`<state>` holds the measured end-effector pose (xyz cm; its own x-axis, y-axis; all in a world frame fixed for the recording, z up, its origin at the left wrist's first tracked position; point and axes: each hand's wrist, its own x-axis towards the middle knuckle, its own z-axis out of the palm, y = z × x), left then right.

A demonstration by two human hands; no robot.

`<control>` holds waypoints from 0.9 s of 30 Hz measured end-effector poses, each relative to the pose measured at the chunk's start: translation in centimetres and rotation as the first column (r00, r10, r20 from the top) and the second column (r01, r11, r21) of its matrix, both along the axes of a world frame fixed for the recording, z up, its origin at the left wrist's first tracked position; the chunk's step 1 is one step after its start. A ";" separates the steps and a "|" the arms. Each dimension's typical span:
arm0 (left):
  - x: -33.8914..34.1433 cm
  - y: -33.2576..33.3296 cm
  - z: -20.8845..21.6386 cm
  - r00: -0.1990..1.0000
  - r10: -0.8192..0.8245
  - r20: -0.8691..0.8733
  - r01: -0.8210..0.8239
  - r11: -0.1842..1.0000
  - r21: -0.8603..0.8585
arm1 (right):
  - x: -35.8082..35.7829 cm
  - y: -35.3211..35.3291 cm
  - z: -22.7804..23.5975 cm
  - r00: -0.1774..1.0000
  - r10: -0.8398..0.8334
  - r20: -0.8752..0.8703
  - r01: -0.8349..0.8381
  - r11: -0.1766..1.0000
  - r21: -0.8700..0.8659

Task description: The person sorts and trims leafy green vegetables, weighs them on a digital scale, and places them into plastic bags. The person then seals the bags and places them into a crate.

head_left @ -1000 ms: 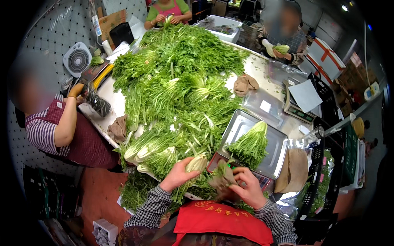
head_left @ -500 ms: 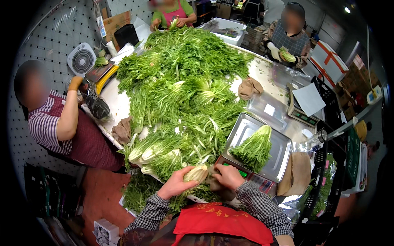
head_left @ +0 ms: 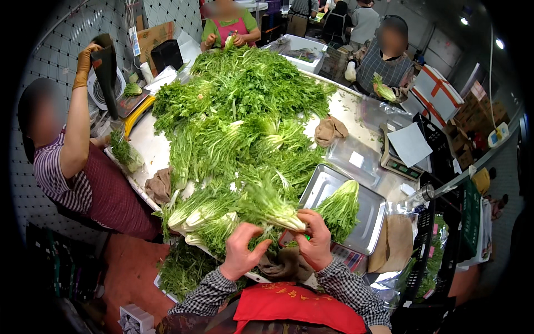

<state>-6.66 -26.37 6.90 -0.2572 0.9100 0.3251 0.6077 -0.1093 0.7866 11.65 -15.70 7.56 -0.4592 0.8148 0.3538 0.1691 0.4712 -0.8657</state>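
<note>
A head of curly endive [head_left: 275, 214] is held by its pale root end in my right hand [head_left: 315, 240], thumb and fingers closed on it. Its leaves point away to the left over the pile and are slightly blurred. My left hand [head_left: 243, 250] is just below and left of it, thumb and fingers apart, holding nothing. Beneath both hands, a brown cloth [head_left: 286, 264] lies at the table edge. Another endive head [head_left: 340, 211] rests on the steel tray [head_left: 364, 234] of a scale to the right. Trimmed heads [head_left: 194, 214] with white bases lie left of my hands.
A large pile of greens [head_left: 245, 83] covers the middle of the table [head_left: 146, 142]. Brown cloths [head_left: 331, 132] lie at its sides, and a second scale [head_left: 403, 161] stands at the right. Three co-workers stand around the table; the left one lifts a dark bag [head_left: 105, 72].
The endive head has passed from my left hand to my right, which has come off the brown cloth. My left hand has opened. The left co-worker's arm has risen with a dark bag.
</note>
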 end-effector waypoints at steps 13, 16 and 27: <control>2.8 3.9 -7.6 -0.396 0.109 0.912 0.254 0.967 -0.005 | 4.5 -2.6 -6.0 0.956 -0.078 -0.283 -0.125 0.764 -0.633; 3.2 3.9 -7.8 -0.330 0.144 0.933 0.274 0.960 -0.051 | 4.5 -2.6 -6.5 0.940 -0.127 -0.316 -0.199 0.547 -0.813; 3.0 3.4 -6.6 -0.317 0.135 0.939 0.289 0.956 -0.039 | 3.8 -2.2 -5.9 0.929 -0.152 -0.338 -0.281 0.305 -0.910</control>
<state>-3.70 -23.01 0.34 0.0514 0.9200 -0.3886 -0.9348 0.1812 0.3054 15.42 -17.89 1.61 -0.5700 0.6512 -0.5010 -0.1842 -0.6955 -0.6945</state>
